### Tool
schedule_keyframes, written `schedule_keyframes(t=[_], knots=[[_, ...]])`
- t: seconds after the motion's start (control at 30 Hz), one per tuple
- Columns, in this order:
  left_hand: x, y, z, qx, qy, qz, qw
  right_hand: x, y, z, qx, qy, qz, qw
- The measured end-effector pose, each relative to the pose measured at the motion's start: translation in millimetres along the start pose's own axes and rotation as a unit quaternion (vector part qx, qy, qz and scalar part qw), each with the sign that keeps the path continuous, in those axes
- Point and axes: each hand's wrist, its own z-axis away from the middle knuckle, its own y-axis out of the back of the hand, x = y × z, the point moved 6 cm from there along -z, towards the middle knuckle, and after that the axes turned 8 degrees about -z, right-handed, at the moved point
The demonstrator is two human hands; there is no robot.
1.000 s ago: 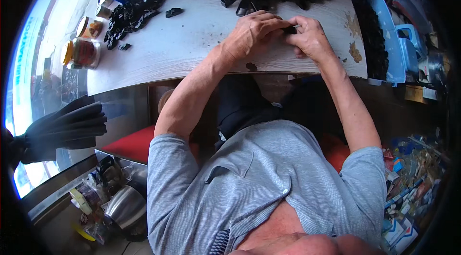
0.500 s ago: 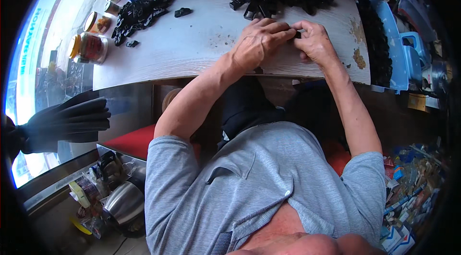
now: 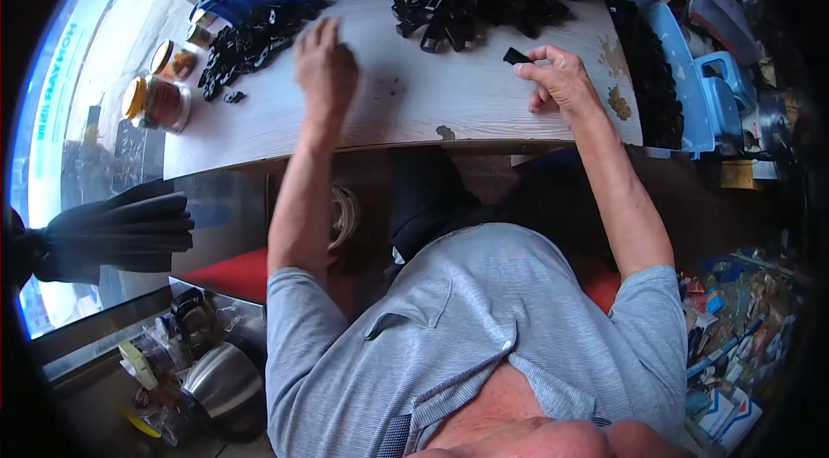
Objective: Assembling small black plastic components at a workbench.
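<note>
Right hand (image 3: 561,82), grip pinched closed on small black piece (image 3: 515,56), over bench (image 3: 393,117) toward right edge, left hand (image 3: 326,65) blurred, its grip unreadable, near black parts (image 3: 235,54) heaped toward far left corner

Lettering, one entry: a line of blue characters (image 3: 57,69) stands sideways on the bright pale panel (image 3: 36,186), far left.
</note>
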Motion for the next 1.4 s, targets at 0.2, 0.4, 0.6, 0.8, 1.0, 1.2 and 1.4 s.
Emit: schedule_keyframes(t=[0.2, 0.4, 0.6, 0.8, 1.0, 1.2, 1.4], knots=[[-54, -29, 14, -0.194, 0.063, -0.05, 0.978, -3, 104, -28, 0.204, 0.053, -0.109, 0.971], [-6, -10, 19, -0.161, -0.033, 0.072, 0.984, -10, 90, -30, 0.228, 0.054, -0.053, 0.971], [10, -7, 20, -0.155, -0.027, 0.084, 0.984, -9, 33, -55, 0.146, 0.024, 0.097, 0.984], [6, -11, 20, -0.146, 0.003, 0.096, 0.985, -12, 19, -67, 0.137, 0.06, 0.182, 0.972], [6, -13, 11, -0.142, -0.01, 0.037, 0.989, -7, 25, -59, 0.13, 0.049, 0.124, 0.982], [1, -13, 8, -0.162, -0.001, 0.057, 0.985, -4, 23, -35, 0.087, 0.022, 0.112, 0.99], [-1, -19, 6, -0.163, 0.008, 0.036, 0.986, -5, 16, -20, 0.059, 0.012, 0.086, 0.995]])
